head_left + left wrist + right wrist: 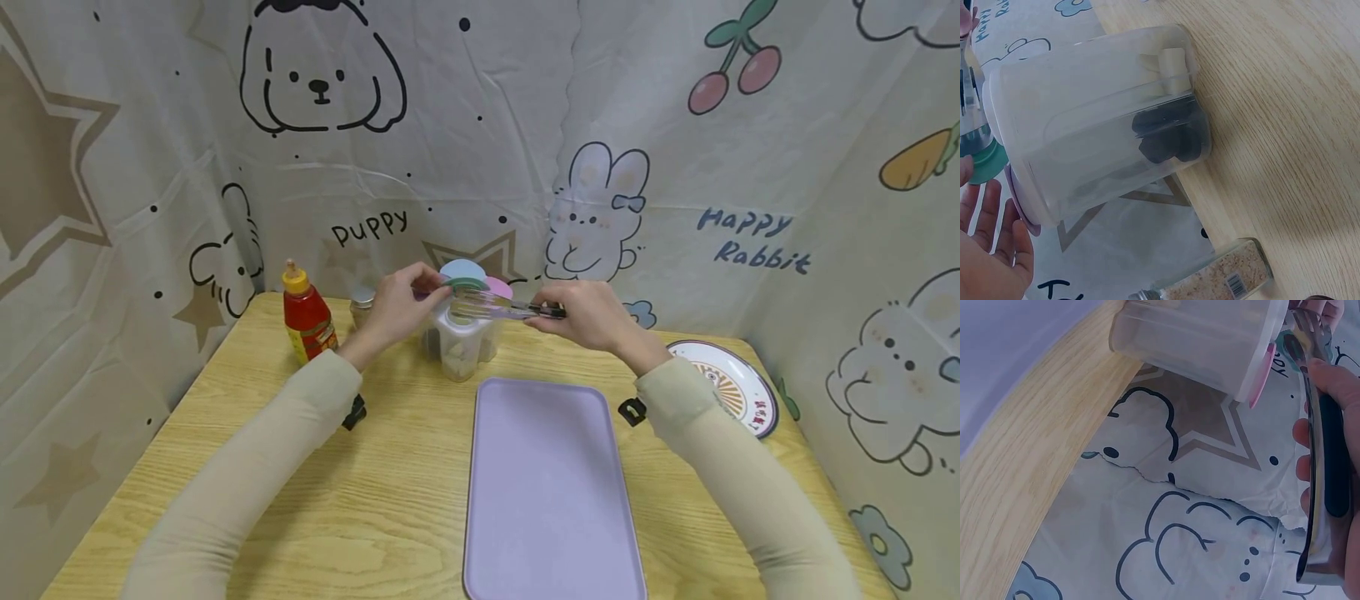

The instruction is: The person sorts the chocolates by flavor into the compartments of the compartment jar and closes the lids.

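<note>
My right hand (588, 312) grips metal tongs (487, 306) with dark handle inserts, held level with their tips over a clear divided container (461, 342). In the right wrist view, the fingers wrap the tongs (1329, 469). At the container's top left, my left hand (401, 304) pinches the edge of a green lid (991, 164) between thumb and finger. Its other fingers spread beside a purple lid (1022, 203). Blue (462, 268) and pink (498, 287) lids sit on the same container. Dark pieces (1169, 134) and pale chunks (1174, 70) lie at its bottom.
A lilac tray (551, 492) lies in front of the container. On the left stand a red sauce bottle (307, 317) and a glass jar (1219, 275) of pale grains. A patterned plate (738, 387) is at the right, partly behind my sleeve. Printed cloth hangs around the table.
</note>
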`<state>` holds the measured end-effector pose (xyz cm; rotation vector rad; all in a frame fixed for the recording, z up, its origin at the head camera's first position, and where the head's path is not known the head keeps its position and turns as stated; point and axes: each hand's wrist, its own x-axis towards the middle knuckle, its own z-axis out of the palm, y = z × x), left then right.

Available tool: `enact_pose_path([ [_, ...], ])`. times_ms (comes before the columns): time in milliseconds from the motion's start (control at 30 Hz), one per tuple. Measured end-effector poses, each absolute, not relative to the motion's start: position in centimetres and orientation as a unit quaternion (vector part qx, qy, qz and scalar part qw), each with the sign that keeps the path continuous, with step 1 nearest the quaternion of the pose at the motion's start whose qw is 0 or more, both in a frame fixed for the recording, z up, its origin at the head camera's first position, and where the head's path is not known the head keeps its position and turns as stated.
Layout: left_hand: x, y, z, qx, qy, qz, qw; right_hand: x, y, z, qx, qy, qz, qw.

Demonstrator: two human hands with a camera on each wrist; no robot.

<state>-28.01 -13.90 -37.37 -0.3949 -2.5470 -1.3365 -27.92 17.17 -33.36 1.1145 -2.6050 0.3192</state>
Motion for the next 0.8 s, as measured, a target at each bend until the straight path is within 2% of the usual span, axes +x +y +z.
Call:
enact_pose_path([
  [267,-27.9,-13.9,-37.4,-0.139,-0.870,-0.457,0.123,-27.2,18.1,-33.3,0.369,-0.913,0.110,0.133],
  [467,-27.9,-13.8,-37.4,-0.139,-0.870,-0.456,0.128,-26.0,20.1,-33.7,0.352,-0.916,0.111,0.161],
  [800,-27.9,-13.8,-37.3,-0.133,-0.871,-0.457,0.120,-22.6,24.8,-35.5,0.227,-0.950,0.140,0.163],
])
